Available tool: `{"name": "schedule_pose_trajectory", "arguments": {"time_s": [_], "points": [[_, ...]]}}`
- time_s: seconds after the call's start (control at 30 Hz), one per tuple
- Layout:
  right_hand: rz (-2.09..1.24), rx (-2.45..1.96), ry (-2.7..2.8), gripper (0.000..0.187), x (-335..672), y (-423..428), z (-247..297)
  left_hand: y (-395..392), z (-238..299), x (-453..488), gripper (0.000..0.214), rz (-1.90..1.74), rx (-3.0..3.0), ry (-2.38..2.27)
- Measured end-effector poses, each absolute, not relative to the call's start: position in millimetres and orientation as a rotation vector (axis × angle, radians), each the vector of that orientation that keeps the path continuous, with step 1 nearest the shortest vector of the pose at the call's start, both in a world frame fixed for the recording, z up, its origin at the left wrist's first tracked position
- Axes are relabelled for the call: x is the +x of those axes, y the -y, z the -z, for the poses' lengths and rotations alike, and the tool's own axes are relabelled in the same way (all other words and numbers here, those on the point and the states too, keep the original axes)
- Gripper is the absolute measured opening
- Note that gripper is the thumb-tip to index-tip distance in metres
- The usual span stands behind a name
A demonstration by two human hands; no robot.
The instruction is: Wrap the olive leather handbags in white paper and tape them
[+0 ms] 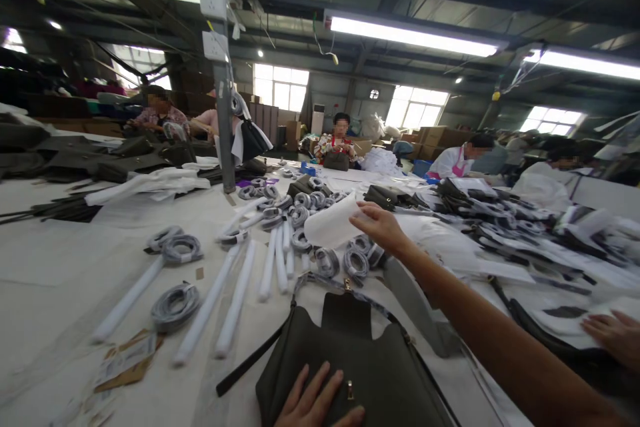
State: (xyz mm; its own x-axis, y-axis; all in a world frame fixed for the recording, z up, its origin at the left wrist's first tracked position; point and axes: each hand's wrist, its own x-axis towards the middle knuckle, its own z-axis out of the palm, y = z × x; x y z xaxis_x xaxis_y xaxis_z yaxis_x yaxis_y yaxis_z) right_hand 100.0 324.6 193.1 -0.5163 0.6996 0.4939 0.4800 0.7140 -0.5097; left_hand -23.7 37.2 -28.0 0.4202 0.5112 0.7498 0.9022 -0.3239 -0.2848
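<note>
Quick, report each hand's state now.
Left hand: open, flat on the bag.
Right hand: closed on a white sheet.

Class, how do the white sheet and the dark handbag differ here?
The white sheet is pale and thin; the handbag is dark olive and bulky. The sheet is held up by the right hand; the handbag lies flat under the left hand. Each has one hand on it.

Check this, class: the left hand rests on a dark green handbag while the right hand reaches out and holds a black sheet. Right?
Wrong in one respect: the head view shows the sheet in the right hand is white, not black. The left hand does rest on the dark green handbag.
</note>
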Motion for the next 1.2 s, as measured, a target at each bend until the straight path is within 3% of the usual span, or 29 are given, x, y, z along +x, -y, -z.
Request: {"name": "schedule_pose_trajectory", "arguments": {"time_s": [0.1,0.17,0.27,0.37,0.53,0.63,0.7,0.83,1.03,1.2], "points": [[-0.192,-0.659,2.513,0.021,129.0,-259.4,-201.7,-27.5,11.7,-23.9,0.053,0.675,-2.103,1.259],[-0.125,-0.591,2.772,0.032,146.9,-216.8,-191.7,-21.0,5.7,-20.3,0.061,0.62,-2.227,1.36],[-0.231,-0.521,3.037,0.053,169.7,-167.1,-165.6,-13.6,-0.4,-16.0,0.07,0.555,-2.366,1.488],[-0.442,-0.485,3.151,0.058,186.7,-142.1,-142.1,-11.5,-5.2,-14.4,0.063,0.589,-2.421,1.538],[-0.742,-0.594,3.104,0.044,192.7,-141.2,-119.6,-13.1,-11.5,-11.4,0.032,0.727,-2.436,1.568],[-0.691,-0.922,3.001,0.041,184.0,-143.9,-107.1,-12.2,-14.3,-9.7,0.034,0.745,-2.419,1.595],[-0.519,-1.009,2.966,0.051,179.1,-141.9,-98.7,-10.8,-13.0,-9.2,0.035,0.726,-2.432,1.634],[-0.307,-0.712,3.015,0.076,182.7,-132.3,-86.3,-7.2,9.3,-11.7,0.033,0.659,-2.422,1.67],[-0.581,-0.472,3.132,0.074,200.4,-128.1,-74.7,-2.8,59.7,-21.3,0.048,0.663,-2.232,1.556],[-0.713,-0.545,3.125,0.077,202.2,-136.5,-72.1,-3.5,50.4,-21.1,0.049,0.675,-2.205,1.549]]}}
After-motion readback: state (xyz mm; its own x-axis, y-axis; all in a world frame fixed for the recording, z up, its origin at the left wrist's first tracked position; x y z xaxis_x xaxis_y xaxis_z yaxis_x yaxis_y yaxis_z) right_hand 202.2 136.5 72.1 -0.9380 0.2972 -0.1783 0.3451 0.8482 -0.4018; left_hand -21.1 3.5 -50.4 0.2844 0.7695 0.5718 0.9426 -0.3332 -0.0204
